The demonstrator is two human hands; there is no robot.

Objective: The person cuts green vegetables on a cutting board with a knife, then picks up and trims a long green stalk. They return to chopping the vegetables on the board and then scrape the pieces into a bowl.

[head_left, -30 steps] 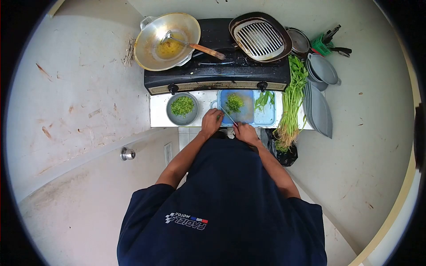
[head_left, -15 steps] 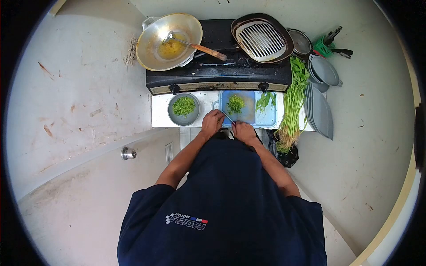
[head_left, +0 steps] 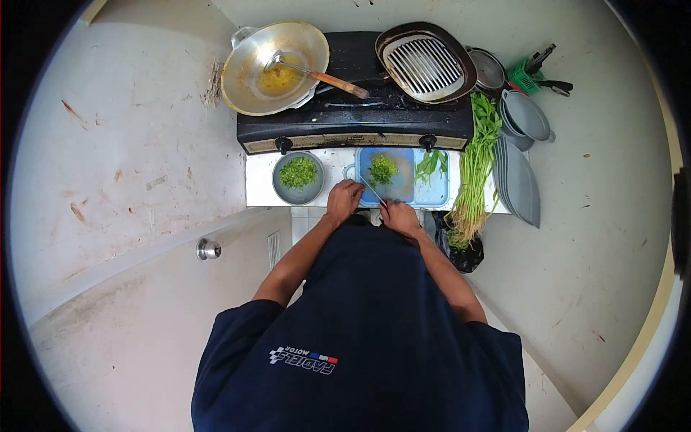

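My right hand is wrapped around the handle of a knife, whose blade slants up and left over the near left part of a blue cutting board. Close to the blade, at the board's near left corner, my left hand has its fingers curled together; whatever they hold, if anything, is hidden. Chopped greens lie in a small heap on the board. To their right rest some loose green leaves. Left of the board stands a grey bowl containing more chopped greens.
Behind the board is a black two-burner stove bearing a wok with a wooden-handled ladle, and a grill pan. A long bunch of leafy greens lies at the right, beside stacked grey plates and grey bowls.
My right hand has drawn slightly back and right with the knife, and more of the blade shows. My left hand has barely moved.
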